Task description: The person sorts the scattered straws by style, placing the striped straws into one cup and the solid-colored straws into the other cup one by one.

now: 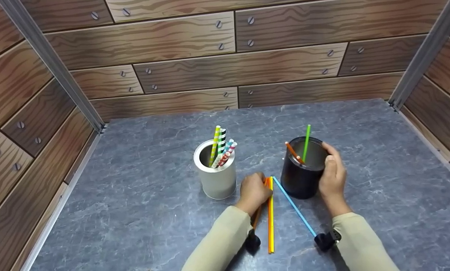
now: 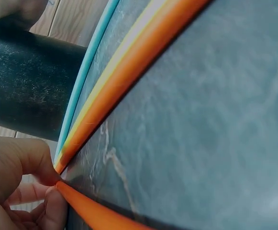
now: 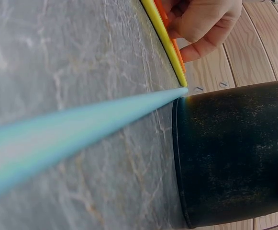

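Note:
My left hand (image 1: 254,191) pinches the far end of an orange straw (image 2: 95,213) between thumb and fingers, low over the table. Right beside it lie a second orange straw (image 1: 269,229) and a yellow straw (image 1: 272,222), side by side. A blue straw (image 1: 296,209) slants across the table in front of a black cup (image 1: 301,182). My right hand (image 1: 333,178) grips that cup by its right side, thumb and fingers near the rim. Inside the cup stand a green straw (image 1: 306,143) and a leaning orange-red straw (image 1: 292,151), with another short tip next to it.
A white cup (image 1: 218,184) stands left of my left hand, holding several patterned paper straws (image 1: 214,143). Wood-print panels (image 1: 187,77) wall in the grey marbled table (image 1: 134,180) at the back and both sides, with metal posts (image 1: 59,75) at the corners.

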The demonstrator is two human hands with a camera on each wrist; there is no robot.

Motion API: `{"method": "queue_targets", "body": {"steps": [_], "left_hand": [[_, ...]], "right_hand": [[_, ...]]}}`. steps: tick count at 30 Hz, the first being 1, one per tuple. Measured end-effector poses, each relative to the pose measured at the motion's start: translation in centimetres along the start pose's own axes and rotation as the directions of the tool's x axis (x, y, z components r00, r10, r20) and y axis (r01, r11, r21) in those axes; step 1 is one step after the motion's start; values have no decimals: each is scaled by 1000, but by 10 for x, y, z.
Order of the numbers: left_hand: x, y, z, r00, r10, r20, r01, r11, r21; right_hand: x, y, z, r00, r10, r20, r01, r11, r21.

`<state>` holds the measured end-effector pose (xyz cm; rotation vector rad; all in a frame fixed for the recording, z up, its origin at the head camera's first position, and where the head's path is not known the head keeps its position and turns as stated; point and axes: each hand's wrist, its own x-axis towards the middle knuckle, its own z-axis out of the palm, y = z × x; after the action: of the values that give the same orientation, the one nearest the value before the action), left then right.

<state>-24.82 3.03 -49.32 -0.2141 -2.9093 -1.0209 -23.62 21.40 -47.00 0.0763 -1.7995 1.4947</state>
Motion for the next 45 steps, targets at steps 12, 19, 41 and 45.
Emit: {"method": "queue_targets", "body": {"steps": [12, 19, 41, 45], "left_hand": [[3, -7, -5, 991, -124, 40, 129, 974, -188], [3, -12, -7, 975, -211, 62, 219, 900, -377], [-7, 16, -39, 981, -158, -109, 65, 809, -584], [-9, 27, -51, 974, -153, -168, 22, 798, -603]], "right_hand": [[0, 2, 1, 1000, 5, -1, -5, 1000, 23], [0, 2, 1, 999, -29, -12, 30, 1000, 4], [1, 3, 0, 998, -62, -17, 62, 998, 21], [1, 1, 0, 999, -51, -14, 51, 999, 15]]}}
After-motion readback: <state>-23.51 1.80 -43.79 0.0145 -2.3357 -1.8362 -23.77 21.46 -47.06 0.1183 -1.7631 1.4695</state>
